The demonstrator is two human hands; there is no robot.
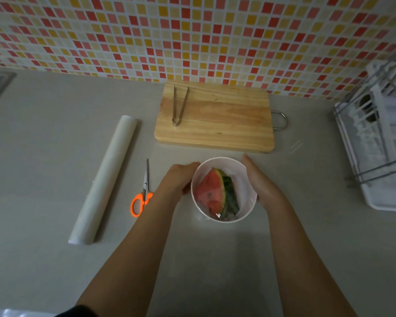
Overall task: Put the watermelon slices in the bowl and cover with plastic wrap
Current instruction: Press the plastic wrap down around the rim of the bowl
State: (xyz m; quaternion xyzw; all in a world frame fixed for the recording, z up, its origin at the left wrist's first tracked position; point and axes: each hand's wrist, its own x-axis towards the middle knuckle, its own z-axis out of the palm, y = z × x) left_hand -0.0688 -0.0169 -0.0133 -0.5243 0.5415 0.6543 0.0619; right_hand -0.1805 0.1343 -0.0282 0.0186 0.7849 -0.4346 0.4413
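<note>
The bowl stands on the counter between the two hands, and both press against its sides. The left hand lies against the bowl's left wall, fingers curled around the rim's far-left curve; their tips are hidden behind the bowl. The right hand lies flat against the right wall, fingers straight and close together, pointing away from the person, with the palm touching the bowl. Neither hand is closed into a fist; both cup the bowl from outside.

Inside the bowl, between the two sets of fingers, lie the watermelon slices, red flesh toward the left fingers and green rind toward the right. A clear sheet of wrap stretches over the bowl's mouth; it shows as a sheen over the fruit and as wrinkles at the near rim, and its faint edge spreads onto the counter around the hands. Whether the fingers pinch the sheet or only press it to the wall cannot be told.

Left of the left fingers, apart from them, lie scissors with orange handles, blades pointing away. Farther left lies the roll, slanting. Beyond the fingertips sits a board, near the bowl but not touching it, with metal tongs on its left part. Well right of the right fingers stands a rack. A tiled wall rises behind.
</note>
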